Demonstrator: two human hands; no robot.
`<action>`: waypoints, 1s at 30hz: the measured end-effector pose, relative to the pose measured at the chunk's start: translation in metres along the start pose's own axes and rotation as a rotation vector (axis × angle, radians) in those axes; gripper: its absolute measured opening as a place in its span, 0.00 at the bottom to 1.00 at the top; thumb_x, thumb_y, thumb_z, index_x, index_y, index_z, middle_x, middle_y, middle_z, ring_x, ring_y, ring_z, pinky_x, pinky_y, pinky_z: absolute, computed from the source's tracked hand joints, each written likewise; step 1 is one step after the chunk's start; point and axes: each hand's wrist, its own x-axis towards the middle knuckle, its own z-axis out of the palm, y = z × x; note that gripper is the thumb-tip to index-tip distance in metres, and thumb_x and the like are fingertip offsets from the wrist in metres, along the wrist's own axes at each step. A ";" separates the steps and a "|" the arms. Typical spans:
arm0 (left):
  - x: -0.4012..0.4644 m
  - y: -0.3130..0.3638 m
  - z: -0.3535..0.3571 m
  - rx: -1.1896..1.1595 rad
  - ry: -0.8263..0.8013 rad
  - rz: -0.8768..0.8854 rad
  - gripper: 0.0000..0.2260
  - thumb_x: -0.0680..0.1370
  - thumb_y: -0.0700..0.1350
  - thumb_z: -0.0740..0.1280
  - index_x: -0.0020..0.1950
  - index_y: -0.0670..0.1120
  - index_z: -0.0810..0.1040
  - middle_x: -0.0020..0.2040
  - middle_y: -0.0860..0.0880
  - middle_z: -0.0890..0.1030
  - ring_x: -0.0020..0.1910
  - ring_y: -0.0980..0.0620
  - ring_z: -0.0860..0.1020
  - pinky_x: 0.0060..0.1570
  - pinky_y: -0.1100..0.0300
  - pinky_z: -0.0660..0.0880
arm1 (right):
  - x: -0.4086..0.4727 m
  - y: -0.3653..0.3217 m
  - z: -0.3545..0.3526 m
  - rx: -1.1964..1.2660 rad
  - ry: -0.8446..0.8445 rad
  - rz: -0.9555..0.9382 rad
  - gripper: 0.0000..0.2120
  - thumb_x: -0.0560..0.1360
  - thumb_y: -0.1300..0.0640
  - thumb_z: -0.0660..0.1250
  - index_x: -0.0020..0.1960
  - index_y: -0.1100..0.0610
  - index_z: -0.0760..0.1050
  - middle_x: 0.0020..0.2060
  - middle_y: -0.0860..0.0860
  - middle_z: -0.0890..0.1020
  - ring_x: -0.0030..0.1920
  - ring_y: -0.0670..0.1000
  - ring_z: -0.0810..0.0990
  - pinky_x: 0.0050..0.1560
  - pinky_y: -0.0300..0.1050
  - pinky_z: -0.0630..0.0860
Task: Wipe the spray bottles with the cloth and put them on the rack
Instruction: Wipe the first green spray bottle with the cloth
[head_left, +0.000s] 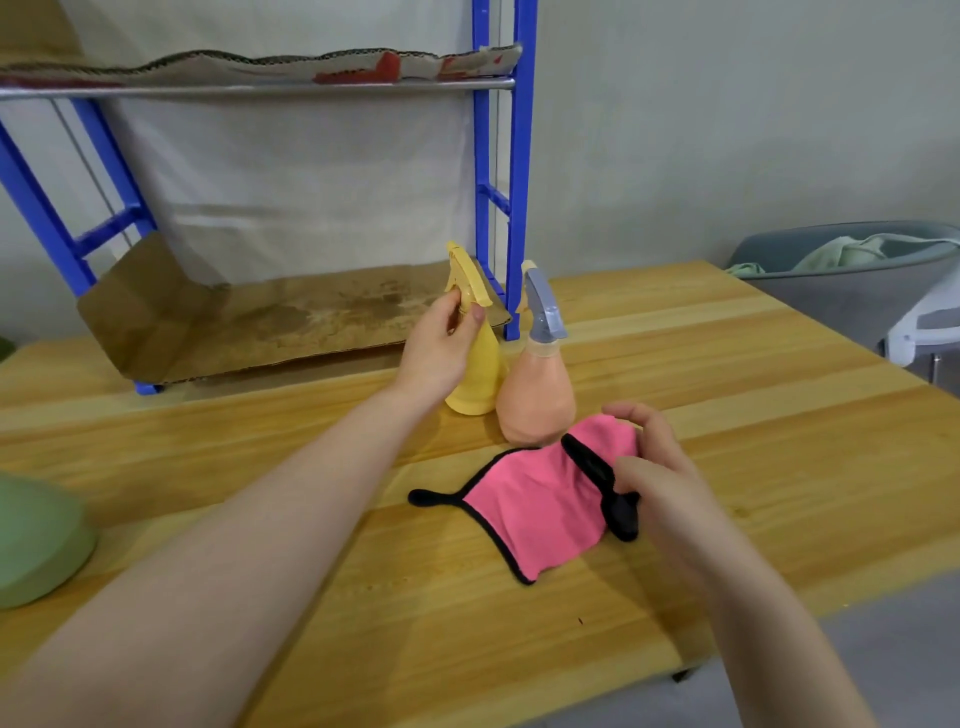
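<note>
Nearest the camera, the right hand (660, 478) pinched the pink cloth (540, 499) by its black-edged fold, the rest of the cloth lying slack on the desk (727, 364) toward the left hand. Farther out, the left hand (441, 348) curled around the neck of the yellow spray bottle (475, 374), thumb and fingers just under its trigger head. That bottle stood upright, touching or just beside the peach spray bottle (537, 400) with its grey trigger, which stood between the two hands.

Both bottles looked like light, smooth plastic, probably slippery on the rounded belly, so the narrow neck seemed the surest hold. The cloth was soft and limp and would bunch easily.

Beyond the left hand stood the blue rack (511, 208), its lower shelf lined with stained cardboard (291, 322). A green object (36, 540) sat outside the left forearm; a grey bin (841, 291) stood past the right hand. The peach bottle, so close, might get knocked when the yellow one was lifted.
</note>
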 end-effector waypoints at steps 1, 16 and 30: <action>0.000 0.000 -0.001 0.007 -0.024 -0.010 0.07 0.83 0.49 0.61 0.55 0.49 0.77 0.41 0.59 0.76 0.39 0.64 0.74 0.37 0.68 0.69 | 0.000 0.001 -0.001 -0.012 -0.011 -0.008 0.27 0.61 0.64 0.60 0.57 0.45 0.73 0.37 0.49 0.72 0.30 0.46 0.67 0.29 0.40 0.62; -0.097 -0.006 -0.093 0.285 -0.073 -0.050 0.23 0.81 0.49 0.64 0.75 0.50 0.64 0.72 0.56 0.69 0.71 0.59 0.66 0.71 0.58 0.65 | -0.012 -0.020 0.057 0.013 -0.055 -0.201 0.09 0.76 0.58 0.71 0.56 0.53 0.79 0.49 0.51 0.85 0.50 0.52 0.83 0.43 0.42 0.76; -0.230 -0.036 -0.240 0.182 0.626 -0.158 0.10 0.79 0.42 0.66 0.59 0.53 0.72 0.51 0.54 0.76 0.52 0.56 0.75 0.56 0.53 0.74 | -0.027 -0.042 0.225 -0.078 -0.172 -0.560 0.15 0.81 0.51 0.63 0.40 0.58 0.75 0.36 0.53 0.80 0.38 0.45 0.77 0.39 0.37 0.70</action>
